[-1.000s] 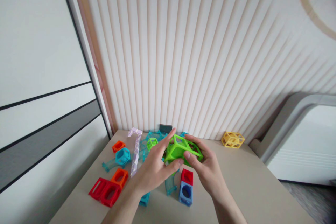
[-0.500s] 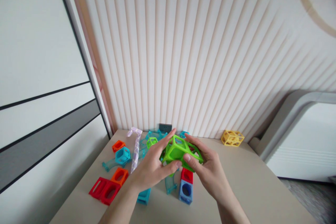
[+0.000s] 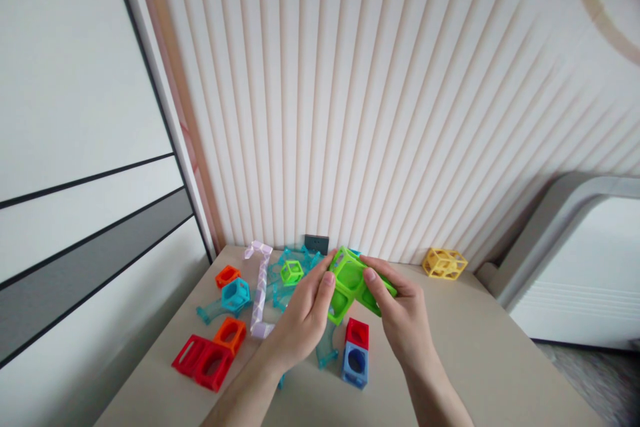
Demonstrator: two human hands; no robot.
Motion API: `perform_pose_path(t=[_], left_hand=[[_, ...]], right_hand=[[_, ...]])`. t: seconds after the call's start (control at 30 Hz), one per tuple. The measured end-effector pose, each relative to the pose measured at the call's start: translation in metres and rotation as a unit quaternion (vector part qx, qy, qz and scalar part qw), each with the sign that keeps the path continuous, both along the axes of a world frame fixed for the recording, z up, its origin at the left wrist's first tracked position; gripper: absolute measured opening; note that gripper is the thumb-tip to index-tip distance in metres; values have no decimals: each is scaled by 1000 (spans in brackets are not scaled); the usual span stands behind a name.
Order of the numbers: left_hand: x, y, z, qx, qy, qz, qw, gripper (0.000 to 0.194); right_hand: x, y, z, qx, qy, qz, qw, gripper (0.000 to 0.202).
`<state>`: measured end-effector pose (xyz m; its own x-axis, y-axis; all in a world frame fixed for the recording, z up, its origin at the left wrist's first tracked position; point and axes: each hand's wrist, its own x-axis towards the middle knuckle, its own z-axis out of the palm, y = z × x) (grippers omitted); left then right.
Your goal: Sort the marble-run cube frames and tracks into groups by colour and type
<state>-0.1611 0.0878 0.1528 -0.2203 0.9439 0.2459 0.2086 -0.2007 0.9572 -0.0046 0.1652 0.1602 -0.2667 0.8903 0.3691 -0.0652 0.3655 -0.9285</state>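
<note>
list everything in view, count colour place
open-frame plastic cluster: 1, lime green, in both hands
plastic cube frame: 1, green, table back
hollow plastic blocks: 3, red, left and centre
square plastic blocks: 2, orange, left
boxy plastic block: 1, blue, front
angular plastic block: 1, turquoise, left
curved or partial plastic pieces: several, teal, mostly centre
bent patterned strip: 1, lilac, centre left
latticed plastic box: 1, yellow, back right
rectangular plate: 1, dark, wall base
tabletop: 1, beige, below
ribbed wall: 1, cream, behind
arc: 1, gold, upper right
panelled cabinet: 1, white, left
rounded furniture: 1, grey-white, right
floor: 1, grey, right
left hand: 1, bare, holding cluster
right hand: 1, bare, holding cluster
</note>
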Motion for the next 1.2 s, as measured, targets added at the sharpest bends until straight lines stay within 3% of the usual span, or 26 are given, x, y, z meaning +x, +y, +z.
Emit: perform_pose_path(t=[0.37, 0.6, 0.97, 1.2], left_hand=[[7, 4, -3, 36, 9, 49, 998, 47], [4, 6, -1, 90, 55, 34, 994, 40], [9, 9, -8, 119, 79, 95, 985, 37], [5, 6, -5, 103, 79, 77, 989, 38]], right_hand=[[-2, -4, 6, 25, -19, -42, 999, 31], [-3, -5, 2, 18, -24, -41, 999, 35], [-8, -10, -1, -2, -25, -55, 998, 37], [-9, -9, -2, 10, -26, -37, 999, 35]])
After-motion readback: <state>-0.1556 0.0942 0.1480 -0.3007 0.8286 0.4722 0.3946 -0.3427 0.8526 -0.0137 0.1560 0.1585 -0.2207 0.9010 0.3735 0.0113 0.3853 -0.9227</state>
